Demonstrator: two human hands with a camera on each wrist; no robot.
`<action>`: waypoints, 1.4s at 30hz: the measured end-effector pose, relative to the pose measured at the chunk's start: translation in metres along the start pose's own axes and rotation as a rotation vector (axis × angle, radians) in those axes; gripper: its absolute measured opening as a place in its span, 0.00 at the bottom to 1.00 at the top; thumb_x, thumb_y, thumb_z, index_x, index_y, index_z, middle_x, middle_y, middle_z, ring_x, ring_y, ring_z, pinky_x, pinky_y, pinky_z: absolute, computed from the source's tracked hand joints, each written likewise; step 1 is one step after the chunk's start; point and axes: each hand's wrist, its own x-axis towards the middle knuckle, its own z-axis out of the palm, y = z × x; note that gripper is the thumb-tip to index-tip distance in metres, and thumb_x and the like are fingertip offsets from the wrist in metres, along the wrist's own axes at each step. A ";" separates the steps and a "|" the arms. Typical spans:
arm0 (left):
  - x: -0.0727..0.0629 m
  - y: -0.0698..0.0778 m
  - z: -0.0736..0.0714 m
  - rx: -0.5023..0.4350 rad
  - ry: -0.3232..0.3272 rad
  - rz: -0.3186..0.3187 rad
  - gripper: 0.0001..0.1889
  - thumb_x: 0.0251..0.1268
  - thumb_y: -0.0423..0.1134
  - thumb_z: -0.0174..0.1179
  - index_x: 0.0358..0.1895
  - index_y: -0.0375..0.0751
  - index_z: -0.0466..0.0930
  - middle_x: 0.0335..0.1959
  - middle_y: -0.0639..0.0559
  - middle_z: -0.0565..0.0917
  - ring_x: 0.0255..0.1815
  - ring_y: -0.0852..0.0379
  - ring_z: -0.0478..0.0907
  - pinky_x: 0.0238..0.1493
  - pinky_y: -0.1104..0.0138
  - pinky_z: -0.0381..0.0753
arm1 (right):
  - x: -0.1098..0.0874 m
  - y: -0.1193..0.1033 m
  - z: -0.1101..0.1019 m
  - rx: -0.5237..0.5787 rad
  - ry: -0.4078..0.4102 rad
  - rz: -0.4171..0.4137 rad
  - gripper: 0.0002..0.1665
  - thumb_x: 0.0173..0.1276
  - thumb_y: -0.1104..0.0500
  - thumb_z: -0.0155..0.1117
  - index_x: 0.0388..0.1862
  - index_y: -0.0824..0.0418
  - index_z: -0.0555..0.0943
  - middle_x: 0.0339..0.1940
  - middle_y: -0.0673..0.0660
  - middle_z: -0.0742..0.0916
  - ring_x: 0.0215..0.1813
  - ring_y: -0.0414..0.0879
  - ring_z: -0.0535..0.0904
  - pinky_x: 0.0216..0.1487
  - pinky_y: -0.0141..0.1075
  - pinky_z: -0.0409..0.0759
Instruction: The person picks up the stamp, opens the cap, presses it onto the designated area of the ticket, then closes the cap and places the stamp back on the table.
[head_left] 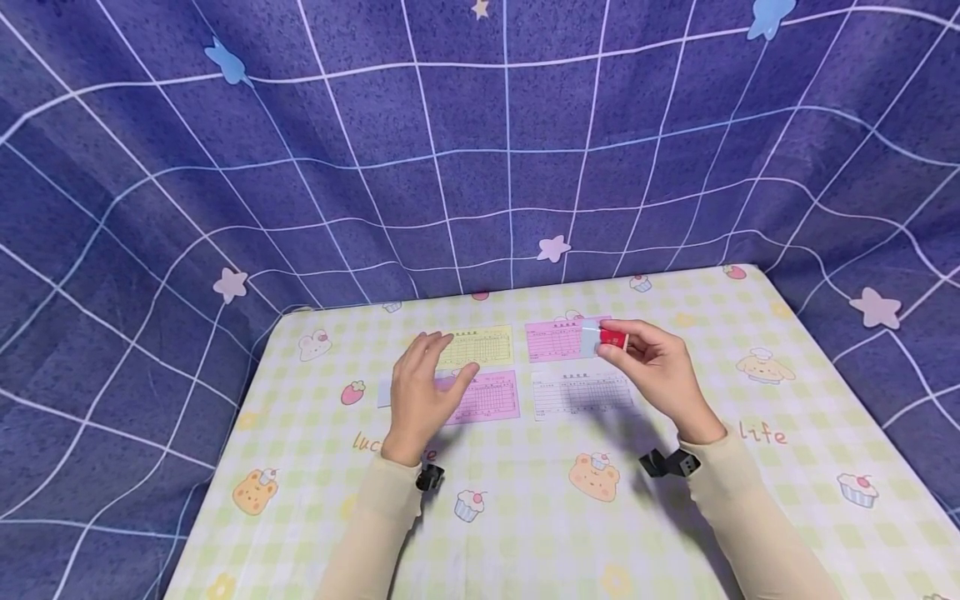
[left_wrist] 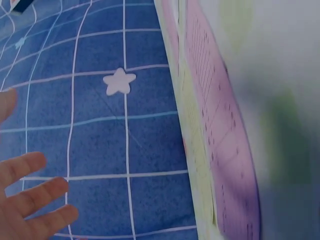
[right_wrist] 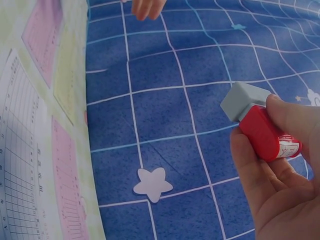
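Note:
My right hand [head_left: 660, 367] is raised over the right-hand slips and pinches a red stamp with a grey cap [head_left: 613, 338] between thumb and fingers. In the right wrist view the stamp [right_wrist: 259, 132] is tilted, its grey block pointing up and left, a printed label on the other end. My left hand [head_left: 423, 396] hovers over the near-left pink slip [head_left: 491, 398], holding nothing, its fingers spread and lightly bent. Behind it lies a yellow slip [head_left: 483, 343]. A second pink slip [head_left: 551, 342] lies behind a white slip [head_left: 581, 396] at the right.
A pale blue edge [head_left: 384, 393] shows left of my left hand; the rest of it is hidden. A checked tablecloth [head_left: 517, 500] with printed cartoons covers the table. A blue curtain [head_left: 465, 192] with white lines and stars hangs behind it.

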 end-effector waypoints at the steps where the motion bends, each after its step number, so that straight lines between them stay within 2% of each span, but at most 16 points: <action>1: -0.001 0.002 0.002 0.000 -0.006 0.004 0.30 0.65 0.55 0.72 0.62 0.37 0.84 0.61 0.36 0.84 0.70 0.35 0.75 0.71 0.40 0.70 | 0.000 0.000 0.000 0.001 0.000 0.002 0.19 0.64 0.82 0.68 0.55 0.78 0.84 0.38 0.49 0.92 0.36 0.36 0.86 0.38 0.26 0.84; 11: -0.005 0.016 0.016 -0.024 -0.048 0.059 0.28 0.62 0.55 0.74 0.57 0.37 0.86 0.62 0.37 0.84 0.70 0.33 0.75 0.69 0.38 0.71 | 0.000 0.001 -0.001 0.051 0.007 -0.017 0.20 0.64 0.84 0.67 0.55 0.80 0.83 0.40 0.51 0.92 0.38 0.37 0.87 0.42 0.27 0.86; 19: -0.009 0.022 0.022 0.001 -0.094 0.069 0.31 0.63 0.56 0.72 0.63 0.39 0.84 0.65 0.38 0.83 0.72 0.34 0.75 0.69 0.38 0.72 | 0.000 0.001 0.000 0.059 0.005 -0.019 0.20 0.64 0.84 0.67 0.55 0.79 0.83 0.40 0.51 0.92 0.39 0.37 0.87 0.42 0.27 0.86; 31: -0.011 0.033 0.026 0.010 -0.159 0.105 0.27 0.66 0.55 0.70 0.61 0.41 0.85 0.67 0.42 0.82 0.73 0.38 0.75 0.68 0.40 0.74 | 0.000 0.001 0.000 0.049 0.002 -0.022 0.20 0.63 0.84 0.67 0.55 0.79 0.84 0.40 0.52 0.92 0.38 0.37 0.87 0.40 0.27 0.85; 36: -0.013 0.036 0.028 0.028 -0.208 0.102 0.26 0.67 0.53 0.69 0.62 0.42 0.85 0.68 0.43 0.82 0.72 0.40 0.76 0.67 0.44 0.77 | 0.000 0.002 0.001 0.037 0.001 -0.018 0.21 0.63 0.83 0.68 0.55 0.78 0.84 0.40 0.54 0.92 0.37 0.37 0.86 0.40 0.26 0.85; 42: -0.017 0.042 0.033 0.058 -0.256 0.130 0.26 0.67 0.53 0.69 0.62 0.43 0.85 0.67 0.44 0.82 0.71 0.41 0.77 0.65 0.43 0.77 | 0.000 0.003 0.001 0.030 0.000 -0.026 0.20 0.63 0.84 0.68 0.55 0.78 0.84 0.40 0.55 0.92 0.38 0.37 0.87 0.40 0.27 0.85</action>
